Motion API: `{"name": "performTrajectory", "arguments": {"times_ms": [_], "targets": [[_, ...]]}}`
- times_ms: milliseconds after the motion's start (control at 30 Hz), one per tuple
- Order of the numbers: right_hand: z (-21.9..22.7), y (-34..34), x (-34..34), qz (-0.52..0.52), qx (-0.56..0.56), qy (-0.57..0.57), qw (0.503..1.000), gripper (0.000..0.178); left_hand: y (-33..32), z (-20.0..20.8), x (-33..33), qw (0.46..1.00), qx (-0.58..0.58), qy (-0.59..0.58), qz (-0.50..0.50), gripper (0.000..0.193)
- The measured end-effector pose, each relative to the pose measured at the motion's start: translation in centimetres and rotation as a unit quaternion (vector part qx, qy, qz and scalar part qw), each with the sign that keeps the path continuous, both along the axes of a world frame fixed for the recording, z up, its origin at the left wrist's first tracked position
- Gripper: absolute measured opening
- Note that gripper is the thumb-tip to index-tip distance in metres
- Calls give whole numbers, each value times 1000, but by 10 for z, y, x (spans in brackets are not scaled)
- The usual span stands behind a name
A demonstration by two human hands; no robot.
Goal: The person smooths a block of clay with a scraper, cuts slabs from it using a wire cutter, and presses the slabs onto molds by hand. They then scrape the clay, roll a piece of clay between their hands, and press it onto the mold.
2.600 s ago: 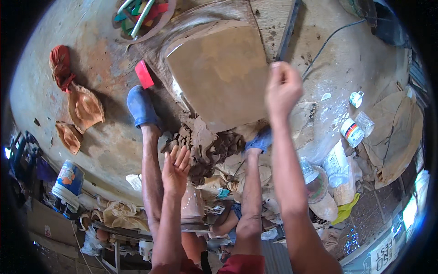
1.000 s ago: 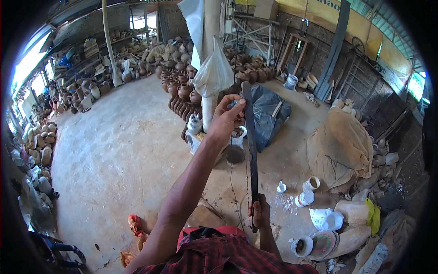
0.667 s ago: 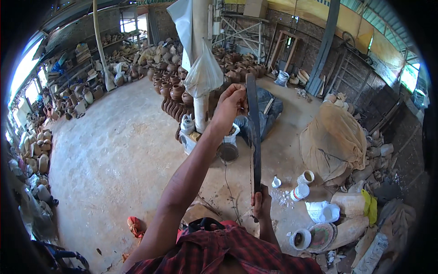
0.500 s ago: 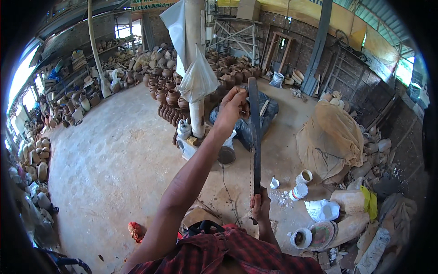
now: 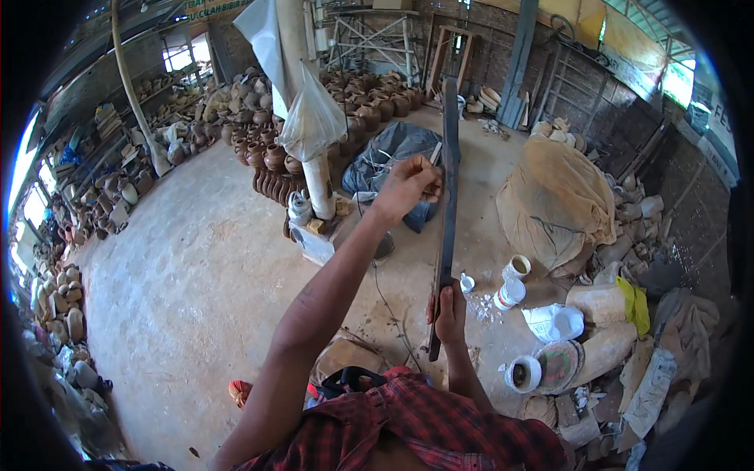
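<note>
A long, flat, dark bar (image 5: pixel 450 165) stands upright in front of me, with a thin brownish strip along the left side of its lower part. My right hand (image 5: pixel 449 312) is wrapped around it near the bottom, thumb on the near face, and the lower end sticks out below the fist. Close to the bar's left edge, higher up, my left hand (image 5: pixel 410 188) is closed with the fingers curled into a pinch. Whatever lies between those fingertips is too small to make out.
Beyond the hands stand a post with a plastic bag (image 5: pixel 312 122), rows of brown clay pots (image 5: pixel 275 157) and a dark plastic sheet (image 5: pixel 393 149). On the right are a cloth-covered heap (image 5: pixel 554 204), white tubs (image 5: pixel 510 294) and a sack (image 5: pixel 554 322). A cable (image 5: pixel 389 306) crosses the floor.
The bar's top reaches higher in the picture, and its lower end now shows below my right hand. My right hand has moved up; my left hand stays pinched beside the bar. The view has shifted.
</note>
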State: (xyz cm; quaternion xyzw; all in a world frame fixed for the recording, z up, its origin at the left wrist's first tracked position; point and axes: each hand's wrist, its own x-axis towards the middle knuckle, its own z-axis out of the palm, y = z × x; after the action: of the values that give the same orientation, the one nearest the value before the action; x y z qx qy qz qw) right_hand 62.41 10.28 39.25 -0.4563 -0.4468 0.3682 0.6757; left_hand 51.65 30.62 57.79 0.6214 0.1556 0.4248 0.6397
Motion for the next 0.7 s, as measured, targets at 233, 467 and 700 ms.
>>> {"name": "performTrajectory", "arguments": {"times_ms": [233,467,700], "targets": [[16,9,4,65,32,95,993,48,7,-1,7,991,-129,-22,32,14],[32,19,-2,75,32,127,989,63,32,-17,11,984,56,95,140,52],[45,34,3,21,13,149,989,54,-41,-32,4,982,68,159,79,91]]}}
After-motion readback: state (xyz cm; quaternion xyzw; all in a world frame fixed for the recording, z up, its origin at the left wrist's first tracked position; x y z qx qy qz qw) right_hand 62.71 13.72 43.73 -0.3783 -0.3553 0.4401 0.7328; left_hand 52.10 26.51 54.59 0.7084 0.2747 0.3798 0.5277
